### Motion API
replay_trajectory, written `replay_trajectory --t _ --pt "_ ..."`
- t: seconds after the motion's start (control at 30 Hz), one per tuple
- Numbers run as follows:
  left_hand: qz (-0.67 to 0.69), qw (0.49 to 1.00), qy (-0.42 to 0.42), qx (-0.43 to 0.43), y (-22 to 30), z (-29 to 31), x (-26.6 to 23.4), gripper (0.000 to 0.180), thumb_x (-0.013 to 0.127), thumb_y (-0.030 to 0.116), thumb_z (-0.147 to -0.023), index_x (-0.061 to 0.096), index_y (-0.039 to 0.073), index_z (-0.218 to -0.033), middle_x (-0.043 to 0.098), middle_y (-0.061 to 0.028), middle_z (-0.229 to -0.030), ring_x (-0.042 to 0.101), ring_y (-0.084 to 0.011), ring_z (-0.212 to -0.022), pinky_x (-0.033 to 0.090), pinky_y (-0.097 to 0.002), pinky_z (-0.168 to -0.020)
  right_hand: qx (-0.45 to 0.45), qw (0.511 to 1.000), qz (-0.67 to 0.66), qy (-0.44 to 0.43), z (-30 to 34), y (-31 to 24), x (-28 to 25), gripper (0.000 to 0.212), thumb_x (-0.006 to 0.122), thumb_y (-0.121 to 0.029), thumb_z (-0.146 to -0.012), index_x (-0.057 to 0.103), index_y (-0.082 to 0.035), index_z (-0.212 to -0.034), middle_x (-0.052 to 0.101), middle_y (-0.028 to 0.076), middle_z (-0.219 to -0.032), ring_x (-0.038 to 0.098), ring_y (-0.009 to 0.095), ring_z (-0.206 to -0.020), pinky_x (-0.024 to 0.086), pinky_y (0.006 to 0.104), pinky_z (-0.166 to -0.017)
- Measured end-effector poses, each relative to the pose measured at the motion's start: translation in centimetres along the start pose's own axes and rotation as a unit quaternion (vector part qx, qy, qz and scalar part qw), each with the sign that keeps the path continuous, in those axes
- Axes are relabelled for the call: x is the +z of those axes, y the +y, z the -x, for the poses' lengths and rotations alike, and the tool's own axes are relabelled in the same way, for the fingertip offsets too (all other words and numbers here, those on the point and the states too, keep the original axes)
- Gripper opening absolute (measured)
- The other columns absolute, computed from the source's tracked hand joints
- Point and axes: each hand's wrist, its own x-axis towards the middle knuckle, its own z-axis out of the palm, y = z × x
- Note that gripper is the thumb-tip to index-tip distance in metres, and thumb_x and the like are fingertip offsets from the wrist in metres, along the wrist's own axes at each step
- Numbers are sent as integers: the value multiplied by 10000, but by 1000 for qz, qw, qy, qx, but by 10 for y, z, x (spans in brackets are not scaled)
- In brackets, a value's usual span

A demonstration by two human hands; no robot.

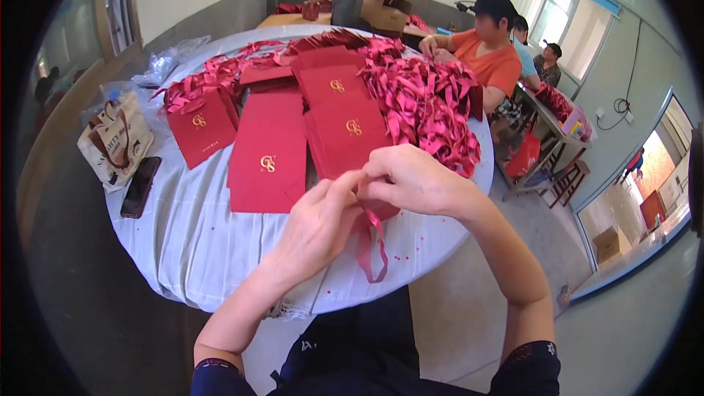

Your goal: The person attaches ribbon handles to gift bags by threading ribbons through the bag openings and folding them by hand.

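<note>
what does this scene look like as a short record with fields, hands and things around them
left hand: left hand pinches a dark red ribbon handle
right hand: right hand grips the same ribbon at a red paper bag
surface: round table with white cloth
nearby: flat red paper bags with gold emblem; heap of red ribbons; black phone
others: person in orange shirt seated at table

A small hand-assembly workroom for gift packaging.

A round table (220, 249) under a pale cloth fills the middle of the frame, stacked with flat red paper bags (268, 154) and a heap of red ribbons (425, 99). Other workers (488, 48) sit at tables in the upper right, cardboard boxes (385, 0) are piled at top centre, and the walls and concrete floor are bare.
</note>
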Motion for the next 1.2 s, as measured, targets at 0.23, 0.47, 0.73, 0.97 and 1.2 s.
replay_trajectory --t 0.23,0.47,0.73,0.97,1.2 --pt "0 1000 15 -1 -2 7 0 386 655 -104 -760 495 -21 -1101 614 -168 -912 625 -283 -805 518 -352 -695 39 994 -101 -31 -6 -7 -1 140 675 -126 -740 697 -1 -798 650 141 -691 643 205 -650 495 318 -625" --pt "21 999 -16 20 -1 -2 -6 274 640 -82 -767 548 -20 -1017 608 -148 -895 602 -312 -828 513 -370 -705 88 973 -213 35 4 0 15 63 651 -75 -820 680 -28 -790 557 -45 -709 464 18 -627 370 214 -539" --pt "16 998 -53 25 1 2 -5 253 648 -78 -751 587 0 -984 601 -132 -850 587 -297 -793 492 -365 -678 89 957 -254 105 -2 5 -9 112 696 -126 -843 687 -16 -862 593 -41 -779 479 15 -670 372 186 -595" --pt "-25 996 -64 65 2 -1 -4 312 685 -35 -744 615 2 -1046 595 -104 -809 573 -275 -772 489 -361 -684 29 935 -310 173 -21 7 -6 138 656 -135 -878 672 1 -877 640 5 -841 562 45 -787 449 200 -705" --pt "-33 997 -52 52 2 -1 -2 284 702 -20 -734 626 0 -1007 597 -104 -793 575 -275 -763 490 -357 -682 6 909 -369 195 -42 7 0 134 644 -118 -880 672 11 -905 667 40 -872 597 81 -835 466 235 -801"
